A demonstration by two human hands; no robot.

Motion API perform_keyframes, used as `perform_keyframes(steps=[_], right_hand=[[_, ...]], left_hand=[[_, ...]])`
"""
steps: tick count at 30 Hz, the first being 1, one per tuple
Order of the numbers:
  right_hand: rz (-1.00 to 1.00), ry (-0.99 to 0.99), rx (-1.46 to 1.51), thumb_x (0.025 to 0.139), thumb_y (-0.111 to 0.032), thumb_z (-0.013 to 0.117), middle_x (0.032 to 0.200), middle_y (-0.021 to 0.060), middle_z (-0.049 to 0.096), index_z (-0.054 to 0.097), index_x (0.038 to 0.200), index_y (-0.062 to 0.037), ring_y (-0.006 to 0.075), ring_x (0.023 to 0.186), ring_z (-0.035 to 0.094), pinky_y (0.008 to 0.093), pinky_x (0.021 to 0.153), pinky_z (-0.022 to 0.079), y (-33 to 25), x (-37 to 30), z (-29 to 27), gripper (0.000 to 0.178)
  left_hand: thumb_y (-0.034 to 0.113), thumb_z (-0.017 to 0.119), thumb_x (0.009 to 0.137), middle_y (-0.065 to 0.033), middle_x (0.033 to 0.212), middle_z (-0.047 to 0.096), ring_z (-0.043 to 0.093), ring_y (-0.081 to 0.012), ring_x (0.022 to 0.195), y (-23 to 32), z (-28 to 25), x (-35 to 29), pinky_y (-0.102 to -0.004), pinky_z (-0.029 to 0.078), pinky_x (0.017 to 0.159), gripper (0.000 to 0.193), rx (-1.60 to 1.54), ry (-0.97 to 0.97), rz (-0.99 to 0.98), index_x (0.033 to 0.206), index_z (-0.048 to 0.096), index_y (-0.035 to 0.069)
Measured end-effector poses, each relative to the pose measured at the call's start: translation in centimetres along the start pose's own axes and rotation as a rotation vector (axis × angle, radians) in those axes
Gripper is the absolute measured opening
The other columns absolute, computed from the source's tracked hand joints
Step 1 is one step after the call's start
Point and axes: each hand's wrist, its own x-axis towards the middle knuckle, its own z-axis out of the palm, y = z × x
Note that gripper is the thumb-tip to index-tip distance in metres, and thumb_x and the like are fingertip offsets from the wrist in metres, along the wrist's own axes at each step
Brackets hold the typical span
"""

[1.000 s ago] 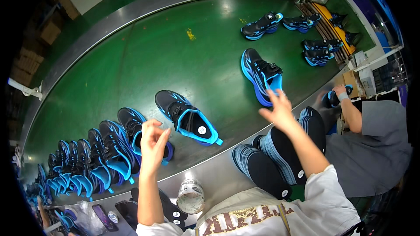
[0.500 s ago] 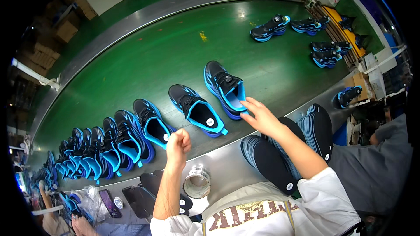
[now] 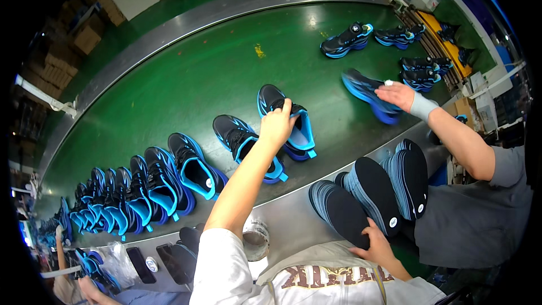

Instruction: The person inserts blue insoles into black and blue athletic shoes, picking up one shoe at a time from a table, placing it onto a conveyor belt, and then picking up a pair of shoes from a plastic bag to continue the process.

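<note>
My left hand [image 3: 276, 127] reaches over the belt and grips the dial and tongue area of a black sneaker [image 3: 305, 133] with bright blue lining and sole; a pale insole shows inside. Beside it on the left stands a second sneaker [image 3: 228, 127], partly hidden by my forearm. My right hand [image 3: 379, 247] is low at the near edge, thumb and fingers closed on the rounded end of a black insole [image 3: 339, 209], at the top of a stack. Two more insole stacks, a middle one [image 3: 370, 183] and a right one [image 3: 411, 169], stand beside it.
A row of sneakers [image 3: 161, 175] runs along the green belt [image 3: 169, 90] to the left. A co-worker's hand [image 3: 398, 95] at the right touches a motion-blurred sneaker [image 3: 364, 87]. A white pot [image 3: 256, 238] and phones [image 3: 141, 264] lie on the metal ledge [image 3: 288, 206].
My left hand has moved right and forward onto the sneaker. My right hand has left that sneaker and come back to the insoles. A co-worker's arm has entered with another sneaker.
</note>
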Motion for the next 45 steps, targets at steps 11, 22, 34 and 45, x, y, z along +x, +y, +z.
perform_keyframes(steps=[11,22,34,45], right_hand=[[-0.624,0.523,-0.205,0.068,-0.012,0.061,0.099,0.0101,0.058,0.059,0.064,-0.004,0.0238,0.071,0.051,0.0327,0.066,0.045,-6.9,16.2,-7.3,0.009],[-0.233,0.079,-0.342,0.078,-0.014,0.049,0.101,0.0191,0.055,0.06,0.084,-0.0012,0.0309,0.093,0.056,0.0404,0.076,0.047,-10.4,30.3,1.9,0.018],[-0.331,-0.312,-0.413,0.067,-0.027,0.062,0.083,0.0187,0.058,0.064,0.079,-0.0033,0.0337,0.088,0.054,0.0375,0.077,0.045,-10.2,29.0,-3.2,0.027],[-0.559,0.015,-0.527,0.075,-0.014,0.051,0.092,0.0163,0.052,0.063,0.076,-0.0014,0.0299,0.091,0.05,0.0384,0.078,0.045,-7.8,32.5,3.0,0.018]], left_hand=[[0.052,0.047,0.082,-0.0176,0.071,0.059,0.056,-0.0231,0.07,-2.3,-2.7,2.0,-0.0346,0.044,0.065,0.061,-0.367,-0.351,-0.349,0.078,0.058,-0.008],[0.048,0.05,0.083,-0.01,0.063,0.054,0.052,-0.0164,0.061,-2.0,-1.1,0.8,-0.0295,0.042,0.057,0.056,-0.78,-0.296,-0.622,0.078,0.056,-0.007],[0.041,0.048,0.084,-0.0301,0.077,0.055,0.053,-0.0454,0.08,-1.3,0.3,-1.0,-0.0469,0.042,0.067,0.045,-0.524,0.039,-0.389,0.088,0.05,-0.004],[0.042,0.044,0.087,-0.0274,0.069,0.054,0.055,-0.0425,0.072,-1.3,0.8,-0.9,-0.0429,0.042,0.062,0.047,-0.588,0.07,-0.404,0.079,0.048,-0.004]])
